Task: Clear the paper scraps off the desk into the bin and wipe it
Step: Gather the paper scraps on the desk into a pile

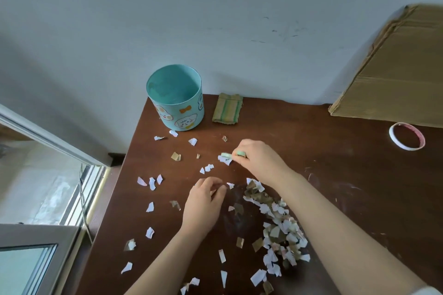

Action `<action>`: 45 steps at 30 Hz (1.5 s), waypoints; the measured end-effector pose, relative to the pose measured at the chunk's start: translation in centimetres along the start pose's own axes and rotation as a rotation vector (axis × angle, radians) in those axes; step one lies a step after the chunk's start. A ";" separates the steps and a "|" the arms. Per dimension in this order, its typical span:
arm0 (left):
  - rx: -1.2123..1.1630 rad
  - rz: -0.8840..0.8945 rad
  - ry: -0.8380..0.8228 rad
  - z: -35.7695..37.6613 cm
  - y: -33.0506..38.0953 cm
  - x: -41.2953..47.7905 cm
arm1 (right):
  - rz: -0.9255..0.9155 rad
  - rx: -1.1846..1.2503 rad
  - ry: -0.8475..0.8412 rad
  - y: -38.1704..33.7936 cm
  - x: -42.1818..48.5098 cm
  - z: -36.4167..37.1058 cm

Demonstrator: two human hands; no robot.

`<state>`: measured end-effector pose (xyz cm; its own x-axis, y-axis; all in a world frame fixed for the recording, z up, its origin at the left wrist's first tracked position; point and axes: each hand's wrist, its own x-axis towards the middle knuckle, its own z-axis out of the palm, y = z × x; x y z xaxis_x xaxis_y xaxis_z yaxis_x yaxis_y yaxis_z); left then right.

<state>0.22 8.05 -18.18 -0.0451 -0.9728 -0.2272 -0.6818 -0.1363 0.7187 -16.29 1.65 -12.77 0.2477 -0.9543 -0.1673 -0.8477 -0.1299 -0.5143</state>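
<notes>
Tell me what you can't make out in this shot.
Head view.
Inside the bin: near wall hides the bottom.
Grip of the right hand on scraps: motion-blurred.
Whether the left hand holds anything: curled fingers hide it.
Rest of the cardboard: cut by right edge.

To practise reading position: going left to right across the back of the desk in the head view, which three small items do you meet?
Teal bin, folded cloth, tape roll.

Cardboard sheet (395, 74) leans against wall (215, 19); tape roll (392, 137) nearby; window (48, 187) left.
</notes>
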 end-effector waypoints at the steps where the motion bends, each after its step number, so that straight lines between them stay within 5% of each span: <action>1: 0.002 -0.001 0.000 -0.1 -0.1 0.1 | -0.007 0.013 -0.020 -0.1 -0.4 -0.3; 8: -0.002 -0.001 -0.022 -0.6 -0.3 0.5 | -0.004 0.071 0.184 -0.6 3.0 -2.0; 21: -0.024 -0.012 -0.002 -1.1 -0.4 -0.1 | -0.027 0.094 -0.166 -1.6 -2.3 0.5; 29: 0.017 0.001 -0.024 -0.8 -0.3 -0.8 | 0.097 0.043 0.163 0.8 -1.6 -1.0; 39: 0.036 -0.003 -0.045 -0.4 0.1 -1.8 | -0.021 0.079 -0.073 -0.9 -6.6 2.2; 45: 0.046 0.000 -0.041 -0.5 0.6 -2.5 | 0.198 0.068 0.254 2.7 -7.7 -2.0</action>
<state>0.28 10.33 -16.89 -0.0749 -0.9642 -0.2545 -0.7142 -0.1262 0.6884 -21.46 8.12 -11.20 -0.0511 -0.9970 -0.0584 -0.8324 0.0749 -0.5492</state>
